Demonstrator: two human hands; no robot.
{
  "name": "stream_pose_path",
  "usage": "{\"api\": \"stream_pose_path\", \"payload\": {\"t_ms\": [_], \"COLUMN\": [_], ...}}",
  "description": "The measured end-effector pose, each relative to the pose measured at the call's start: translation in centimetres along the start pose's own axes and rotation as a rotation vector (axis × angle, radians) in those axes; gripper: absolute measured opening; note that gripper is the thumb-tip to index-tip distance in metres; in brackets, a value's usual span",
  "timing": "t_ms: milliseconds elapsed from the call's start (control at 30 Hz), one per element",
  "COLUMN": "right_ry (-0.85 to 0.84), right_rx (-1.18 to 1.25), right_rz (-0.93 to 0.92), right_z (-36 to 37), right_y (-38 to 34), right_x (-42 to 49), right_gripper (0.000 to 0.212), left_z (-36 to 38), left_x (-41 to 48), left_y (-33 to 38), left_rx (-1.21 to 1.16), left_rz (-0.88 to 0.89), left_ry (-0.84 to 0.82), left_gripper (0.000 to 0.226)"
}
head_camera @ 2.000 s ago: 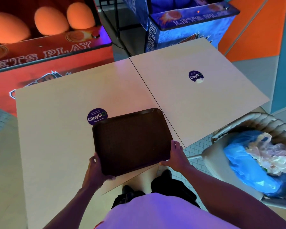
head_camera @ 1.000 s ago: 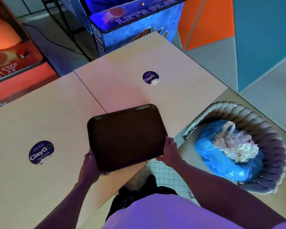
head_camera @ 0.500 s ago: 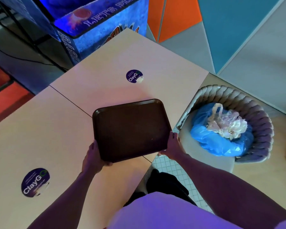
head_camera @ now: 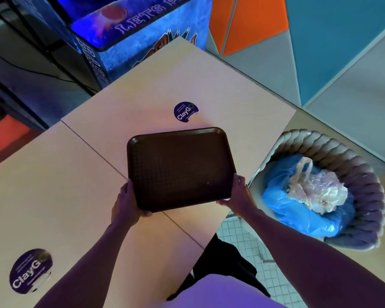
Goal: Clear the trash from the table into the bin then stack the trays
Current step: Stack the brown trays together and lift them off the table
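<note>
A single wide-angle view looks out from the person's head, forward and steeply down over both forearms. It sits close above the left hand (head_camera: pixel 126 203) and right hand (head_camera: pixel 238 194), which grip the brown tray (head_camera: pixel 180 167) at frame centre. The joined tables (head_camera: pixel 53 174) run off the left edge, the bin (head_camera: pixel 320 138) lies at right, and a blue arcade cabinet (head_camera: pixel 142 38) fills the top.
</note>
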State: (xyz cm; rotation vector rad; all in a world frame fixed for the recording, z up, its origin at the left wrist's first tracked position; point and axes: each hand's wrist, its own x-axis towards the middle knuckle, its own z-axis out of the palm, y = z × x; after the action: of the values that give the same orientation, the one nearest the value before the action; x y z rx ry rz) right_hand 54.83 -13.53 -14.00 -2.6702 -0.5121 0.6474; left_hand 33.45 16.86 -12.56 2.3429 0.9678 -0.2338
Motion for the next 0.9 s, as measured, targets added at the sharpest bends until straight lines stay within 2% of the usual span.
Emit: {"api": "stream_pose_path", "payload": {"t_ms": [133, 233, 433, 900], "right_ry": [0.009, 0.014, 0.001, -0.014], "right_rx": [0.002, -0.006, -0.04, -0.065], "right_rz": [-0.029, -0.052, -0.092, -0.181], "right_z": [-2.2, -4.1, -7.7, -13.3], "right_y": [0.0, -0.3, -1.1, -3.3], "right_x": [5.3, 9.7, 17.9, 32.8], "right_gripper": [0.121, 0.117, 0.116, 0.11], "left_z": [-0.2, -0.9, -1.8, -3.5], "left_x": [4.6, 8.4, 15.0, 26.1], "left_y": [2.5, 4.8, 8.3, 14.0], "left_rx": [-0.051, -0.018, -0.004, -0.036], "left_rz": [-0.053, -0.064, -0.1, -0.178], "left_ry": [0.035, 0.019, 0.019, 0.091], "left_gripper": [0.114, 0.129, 0.138, 0.127]}}
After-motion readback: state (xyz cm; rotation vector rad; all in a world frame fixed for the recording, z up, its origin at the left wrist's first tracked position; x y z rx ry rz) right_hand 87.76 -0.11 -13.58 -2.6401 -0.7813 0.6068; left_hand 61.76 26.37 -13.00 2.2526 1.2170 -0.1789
